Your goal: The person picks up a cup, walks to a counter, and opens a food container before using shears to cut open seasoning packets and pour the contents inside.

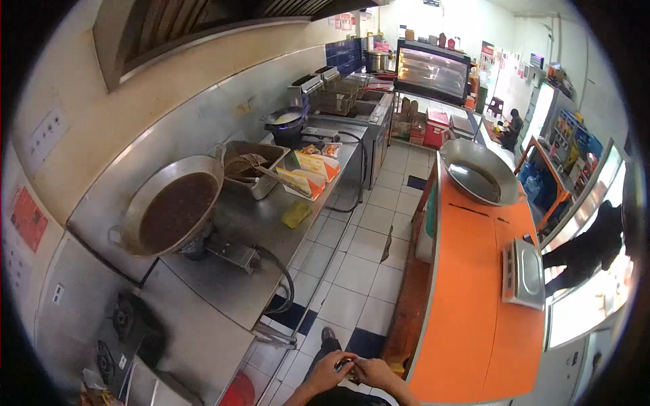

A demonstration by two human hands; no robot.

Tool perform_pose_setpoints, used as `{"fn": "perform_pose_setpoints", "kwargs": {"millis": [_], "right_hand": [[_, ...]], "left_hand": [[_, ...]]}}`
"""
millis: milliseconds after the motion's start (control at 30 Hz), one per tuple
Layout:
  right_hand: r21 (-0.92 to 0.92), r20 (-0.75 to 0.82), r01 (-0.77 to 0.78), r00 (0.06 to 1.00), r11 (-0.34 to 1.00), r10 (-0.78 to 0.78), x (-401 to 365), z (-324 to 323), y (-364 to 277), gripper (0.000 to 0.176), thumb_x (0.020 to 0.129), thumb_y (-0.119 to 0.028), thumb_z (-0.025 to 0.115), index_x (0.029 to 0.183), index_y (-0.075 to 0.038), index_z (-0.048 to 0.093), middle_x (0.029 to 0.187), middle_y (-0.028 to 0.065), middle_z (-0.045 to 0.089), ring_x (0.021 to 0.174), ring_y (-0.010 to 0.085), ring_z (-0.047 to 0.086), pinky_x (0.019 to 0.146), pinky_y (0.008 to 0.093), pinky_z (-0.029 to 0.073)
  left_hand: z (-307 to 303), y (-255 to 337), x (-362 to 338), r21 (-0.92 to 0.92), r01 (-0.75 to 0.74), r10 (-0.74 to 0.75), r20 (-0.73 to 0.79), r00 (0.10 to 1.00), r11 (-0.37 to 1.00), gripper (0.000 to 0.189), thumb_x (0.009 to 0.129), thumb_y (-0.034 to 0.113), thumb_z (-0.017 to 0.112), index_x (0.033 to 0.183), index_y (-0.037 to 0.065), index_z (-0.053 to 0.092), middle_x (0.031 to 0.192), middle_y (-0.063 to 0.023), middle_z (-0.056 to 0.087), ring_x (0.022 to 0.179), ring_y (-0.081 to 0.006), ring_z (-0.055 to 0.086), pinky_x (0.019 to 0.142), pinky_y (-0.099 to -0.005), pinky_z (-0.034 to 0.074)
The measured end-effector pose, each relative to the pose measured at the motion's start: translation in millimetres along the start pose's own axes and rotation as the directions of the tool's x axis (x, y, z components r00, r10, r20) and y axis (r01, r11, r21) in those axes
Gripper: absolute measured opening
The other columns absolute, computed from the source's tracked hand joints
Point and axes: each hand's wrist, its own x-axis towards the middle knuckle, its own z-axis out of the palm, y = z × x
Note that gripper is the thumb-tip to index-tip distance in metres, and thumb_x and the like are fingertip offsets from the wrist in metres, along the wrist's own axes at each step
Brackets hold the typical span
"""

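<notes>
Both hands are together low in the view, in front of the body. My left hand has its fingers curled round a small dark object, too small to make out. My right hand meets it from the right, with bent fingers at the same object. A shoe shows on the tiled floor just beyond them. The orange counter is to the right of the hands, and the steel worktop is to the left.
A large pan of dark liquid stands on the left worktop, near a steel tray and a yellow cloth. On the counter are another wide pan and a scale. A person is far back right.
</notes>
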Motion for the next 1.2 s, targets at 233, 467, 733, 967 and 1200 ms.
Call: {"fn": "perform_pose_setpoints", "kwargs": {"millis": [233,467,733,967,1200], "right_hand": [[0.093,-0.270,-0.044,0.961,0.995,0.068,124.7,-136.5,30.2,0.021,0.094,-0.021,0.053,0.098,-0.002,0.060,0.085,0.0223,0.064,0.082,0.0437,0.062,0.070,0.0477,0.050],[0.373,-0.518,-0.231,0.752,0.899,0.408,216.4,-271.8,86.2,0.011,0.092,-0.011,0.057,0.093,-0.001,0.060,0.078,0.0196,0.061,0.074,0.0389,0.063,0.066,0.0409,0.049],[0.492,-0.605,-0.312,0.550,0.813,0.576,343.6,-436.6,229.3,0.016,0.091,-0.013,0.058,0.099,0.000,0.063,0.084,0.0232,0.065,0.081,0.0392,0.065,0.070,0.0384,0.051],[0.368,-0.621,-0.169,0.687,0.914,0.377,465.6,-614.2,286.4,0.015,0.093,-0.014,0.058,0.093,0.001,0.059,0.077,0.0208,0.056,0.071,0.0312,0.058,0.065,0.0380,0.047],[0.393,-0.501,-0.255,0.746,0.883,0.438,605.2,-729.2,345.8,0.015,0.094,-0.013,0.058,0.090,0.001,0.057,0.073,0.0198,0.055,0.062,0.0333,0.053,0.059,0.0369,0.044]], "left_hand": [[-60.2,-11.5,211.3,-0.089,0.031,-0.025,0.070,0.997,0.995,0.023,0.093,0.024,0.065,0.100,0.003,0.065,0.085,-0.0084,0.068,0.077,-0.0180,0.066,0.072,-0.0316,0.052],[-72.2,45.3,449.8,-0.208,-0.086,0.151,0.317,0.936,0.974,0.025,0.093,0.027,0.064,0.093,0.002,0.061,0.076,-0.0082,0.062,0.071,-0.0150,0.060,0.068,-0.0311,0.049],[-105.4,-0.7,814.8,-0.538,0.006,0.008,0.023,1.000,0.843,0.037,0.096,0.043,0.056,0.105,0.008,0.063,0.095,-0.0039,0.064,0.086,-0.0160,0.061,0.075,-0.0349,0.052],[-226.3,-153.6,1076.1,-0.969,-0.234,-0.499,-0.166,0.850,-0.076,0.039,0.100,0.041,0.043,0.096,0.008,0.063,0.083,-0.0063,0.064,0.074,-0.0207,0.062,0.067,-0.0380,0.056],[-265.6,-187.9,1173.5,-0.678,-0.663,-0.790,-0.200,0.580,-0.316,0.067,0.102,0.055,0.022,0.098,0.001,0.062,0.084,-0.0148,0.066,0.075,-0.0261,0.064,0.070,-0.0380,0.058]]}}
